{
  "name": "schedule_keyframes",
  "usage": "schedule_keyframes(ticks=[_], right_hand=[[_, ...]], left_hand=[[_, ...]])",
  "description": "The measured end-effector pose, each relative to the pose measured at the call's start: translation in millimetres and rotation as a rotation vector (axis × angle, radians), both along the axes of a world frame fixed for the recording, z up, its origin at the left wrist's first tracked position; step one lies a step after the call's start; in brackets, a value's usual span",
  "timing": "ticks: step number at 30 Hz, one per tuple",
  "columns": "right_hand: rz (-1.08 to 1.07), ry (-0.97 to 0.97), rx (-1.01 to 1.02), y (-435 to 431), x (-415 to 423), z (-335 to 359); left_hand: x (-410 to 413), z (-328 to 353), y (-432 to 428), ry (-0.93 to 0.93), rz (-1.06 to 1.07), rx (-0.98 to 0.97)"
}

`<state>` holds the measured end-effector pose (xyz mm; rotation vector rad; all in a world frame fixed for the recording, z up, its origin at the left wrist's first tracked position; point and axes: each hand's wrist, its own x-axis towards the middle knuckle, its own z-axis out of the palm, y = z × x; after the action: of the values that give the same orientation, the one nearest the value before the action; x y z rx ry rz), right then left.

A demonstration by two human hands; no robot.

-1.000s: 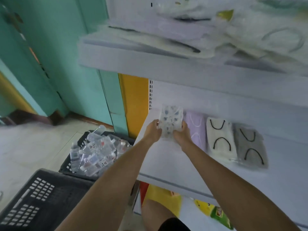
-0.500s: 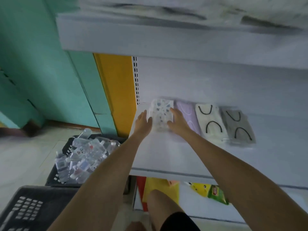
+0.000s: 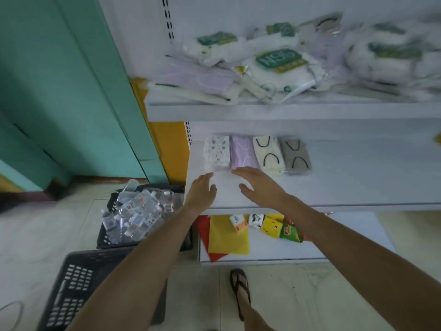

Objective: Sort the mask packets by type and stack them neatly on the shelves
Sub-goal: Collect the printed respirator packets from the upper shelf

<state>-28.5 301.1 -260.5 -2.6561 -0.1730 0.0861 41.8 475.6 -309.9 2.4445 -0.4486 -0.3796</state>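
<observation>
Both empty, fingers relaxed, a person's left hand (image 3: 201, 191) and right hand (image 3: 257, 185) hover over the middle shelf (image 3: 346, 177), just in front of the patterned stack (image 3: 216, 152), purple stack (image 3: 242, 154), cream stack (image 3: 268, 155) and grey stack (image 3: 296, 154). The jumbled heap (image 3: 274, 65) on the upper shelf (image 3: 262, 112) looks next; packets are best drawn out singly, then squared on their match. A crate of bottles (image 3: 133, 211) crowds the floor at left.

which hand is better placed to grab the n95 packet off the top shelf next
Right, probably: the empty right hand hovers nearly below the white packet with the green N95 label; the left hand is further left.
</observation>
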Motion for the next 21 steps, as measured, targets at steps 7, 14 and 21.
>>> schedule_keyframes(ticks=[7, 14, 21], right_hand=[[0.040, -0.419, -0.009, -41, -52, 103], [-0.154, -0.648, -0.078, -156, -101, 207], [-0.405, -0.519, -0.108, -311, -138, 215]], left_hand=[[-52, 56, -48, -0.192, -0.253, 0.080], [-104, 149, -172, -0.471, -0.417, -0.059], [-146, 217, -301, -0.681, -0.397, -0.232]])
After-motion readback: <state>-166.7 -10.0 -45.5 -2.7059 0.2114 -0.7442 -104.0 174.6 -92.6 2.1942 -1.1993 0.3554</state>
